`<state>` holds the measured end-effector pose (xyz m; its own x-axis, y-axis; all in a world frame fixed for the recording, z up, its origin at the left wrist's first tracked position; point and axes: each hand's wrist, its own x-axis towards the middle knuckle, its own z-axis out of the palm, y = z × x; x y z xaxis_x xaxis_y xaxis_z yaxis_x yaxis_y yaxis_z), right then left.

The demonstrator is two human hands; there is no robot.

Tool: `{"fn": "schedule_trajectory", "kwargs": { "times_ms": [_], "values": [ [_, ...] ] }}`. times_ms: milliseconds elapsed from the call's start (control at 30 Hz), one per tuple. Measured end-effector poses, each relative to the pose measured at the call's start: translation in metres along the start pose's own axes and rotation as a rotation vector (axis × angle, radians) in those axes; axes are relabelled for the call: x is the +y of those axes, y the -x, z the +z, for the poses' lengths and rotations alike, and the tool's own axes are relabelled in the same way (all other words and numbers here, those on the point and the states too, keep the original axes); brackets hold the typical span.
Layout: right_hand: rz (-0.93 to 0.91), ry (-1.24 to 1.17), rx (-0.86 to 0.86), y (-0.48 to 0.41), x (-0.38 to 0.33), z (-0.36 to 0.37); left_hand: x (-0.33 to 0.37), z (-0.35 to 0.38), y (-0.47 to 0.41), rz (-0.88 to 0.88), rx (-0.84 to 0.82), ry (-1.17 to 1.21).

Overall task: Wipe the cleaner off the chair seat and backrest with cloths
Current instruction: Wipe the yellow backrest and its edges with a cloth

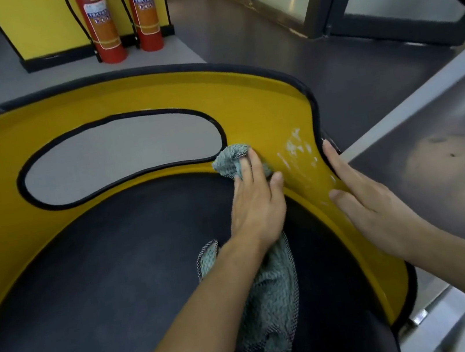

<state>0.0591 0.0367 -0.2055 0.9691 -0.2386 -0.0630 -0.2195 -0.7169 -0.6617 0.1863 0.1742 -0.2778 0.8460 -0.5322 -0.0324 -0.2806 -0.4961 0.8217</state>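
A yellow curved backrest [259,104] with a black rim and an oval cutout wraps around a dark seat [103,272]. White streaks of cleaner [297,150] lie on the backrest's right side. My left hand [256,202] presses a grey-green cloth [232,160] against the backrest beside the cutout's right end, just left of the streaks. The cloth's tail [272,300] hangs under my forearm onto the seat. My right hand [363,200] lies flat, fingers straight, along the backrest's right edge.
Two red fire extinguishers [121,20] stand on the floor beyond the chair by a yellow panel [45,22]. A glass door frame [381,9] is at the far right. A grey surface [439,143] runs right of the chair.
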Motion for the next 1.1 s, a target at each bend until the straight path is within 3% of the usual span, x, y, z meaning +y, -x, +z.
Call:
{"fn": "schedule_trajectory", "kwargs": {
  "times_ms": [133,300,433,633,700,800,900,1033,1100],
  "values": [
    [0.018,0.005,-0.005,0.0,0.001,0.0,0.004,-0.003,0.0,-0.006,-0.02,0.006],
    [-0.006,0.022,0.008,-0.001,0.001,-0.001,0.017,-0.016,-0.006,0.234,0.143,-0.146],
    [0.009,0.003,-0.003,0.0,0.0,-0.001,0.009,-0.026,-0.011,0.301,0.141,-0.253],
    [0.02,-0.021,0.0,0.0,0.0,-0.001,0.002,-0.004,-0.008,-0.093,-0.038,0.039],
    [0.03,-0.014,-0.009,-0.001,0.0,0.0,0.013,-0.008,-0.016,-0.267,-0.088,0.244],
    [0.025,0.001,-0.012,0.0,-0.001,-0.001,0.029,-0.014,-0.018,-0.366,-0.044,0.391],
    [0.027,0.007,-0.012,0.0,-0.002,-0.001,0.04,-0.007,-0.006,-0.248,0.004,0.336],
    [0.024,-0.016,0.005,-0.001,-0.001,0.0,0.038,0.002,0.011,0.222,0.103,0.036],
    [0.029,-0.03,0.01,-0.001,0.001,0.0,0.028,-0.001,0.009,0.271,0.097,0.005]
  ]
}}
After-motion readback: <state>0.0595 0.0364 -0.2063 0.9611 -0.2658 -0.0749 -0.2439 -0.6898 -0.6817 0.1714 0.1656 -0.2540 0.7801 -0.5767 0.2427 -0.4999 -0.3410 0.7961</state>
